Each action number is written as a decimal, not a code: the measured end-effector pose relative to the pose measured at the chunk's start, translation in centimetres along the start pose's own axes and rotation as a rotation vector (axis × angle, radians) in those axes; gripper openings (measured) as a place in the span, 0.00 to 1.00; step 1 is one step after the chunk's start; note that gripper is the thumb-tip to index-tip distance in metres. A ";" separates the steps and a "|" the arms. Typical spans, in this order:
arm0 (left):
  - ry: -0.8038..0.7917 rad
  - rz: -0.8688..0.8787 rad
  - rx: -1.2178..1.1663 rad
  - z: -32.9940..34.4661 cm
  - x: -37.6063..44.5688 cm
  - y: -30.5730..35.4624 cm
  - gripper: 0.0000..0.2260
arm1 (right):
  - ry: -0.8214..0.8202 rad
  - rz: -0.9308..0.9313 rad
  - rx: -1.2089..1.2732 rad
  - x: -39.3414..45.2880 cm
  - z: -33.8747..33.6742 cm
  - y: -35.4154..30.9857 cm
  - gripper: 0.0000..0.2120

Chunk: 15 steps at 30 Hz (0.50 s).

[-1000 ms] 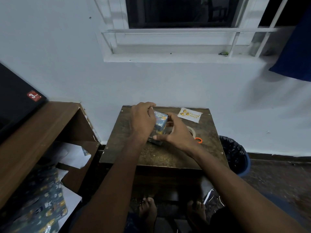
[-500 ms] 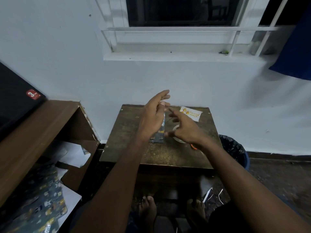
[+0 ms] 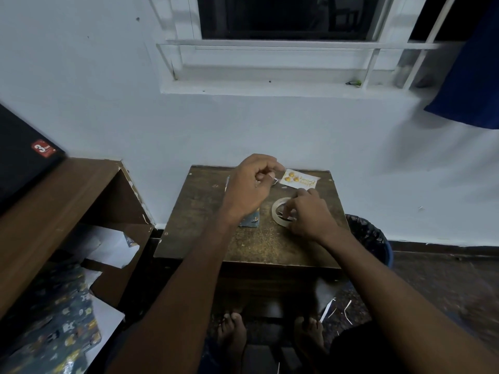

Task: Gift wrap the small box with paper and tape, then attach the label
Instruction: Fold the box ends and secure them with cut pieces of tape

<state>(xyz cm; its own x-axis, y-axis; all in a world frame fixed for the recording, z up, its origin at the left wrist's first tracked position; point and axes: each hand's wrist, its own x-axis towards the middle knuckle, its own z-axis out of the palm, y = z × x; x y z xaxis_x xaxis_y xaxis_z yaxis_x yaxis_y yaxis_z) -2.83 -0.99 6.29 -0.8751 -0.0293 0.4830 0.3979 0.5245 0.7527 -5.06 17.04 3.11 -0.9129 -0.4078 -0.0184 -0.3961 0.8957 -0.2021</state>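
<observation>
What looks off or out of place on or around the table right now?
Paper scraps lie scattered on the floor by the table's near right corner, beside the bin. On the left shelf, wrapping paper sits crumpled with white sheets. On the tabletop nothing looks askew or damaged.

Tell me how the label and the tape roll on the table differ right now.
The label is a flat white card with orange marks; the tape roll is a pale ring with an open middle. The label lies untouched near the table's far edge; the tape roll sits nearer, with the right hand gripping it. Both rest on the table, right of the left hand.
</observation>
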 end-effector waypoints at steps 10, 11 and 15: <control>-0.052 -0.115 -0.023 -1.0 0.3 -0.1 0.09 | 0.074 -0.029 0.182 0.4 -1.0 1.3 0.08; -0.064 -0.111 -0.020 -1.1 0.4 -0.1 0.09 | 0.097 -0.036 0.255 0.5 -1.1 1.5 0.08; -0.104 -0.110 -0.021 -1.2 0.5 -0.3 0.08 | 0.162 -0.032 0.525 0.2 -2.1 1.6 0.02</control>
<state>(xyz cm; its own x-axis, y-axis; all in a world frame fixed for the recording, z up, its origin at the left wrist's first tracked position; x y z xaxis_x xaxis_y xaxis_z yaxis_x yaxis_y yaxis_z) -3.05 -2.13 6.86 -0.9372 0.0031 0.3488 0.3025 0.5053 0.8082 -6.10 18.70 4.79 -0.9213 -0.3634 0.1384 -0.3588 0.6576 -0.6625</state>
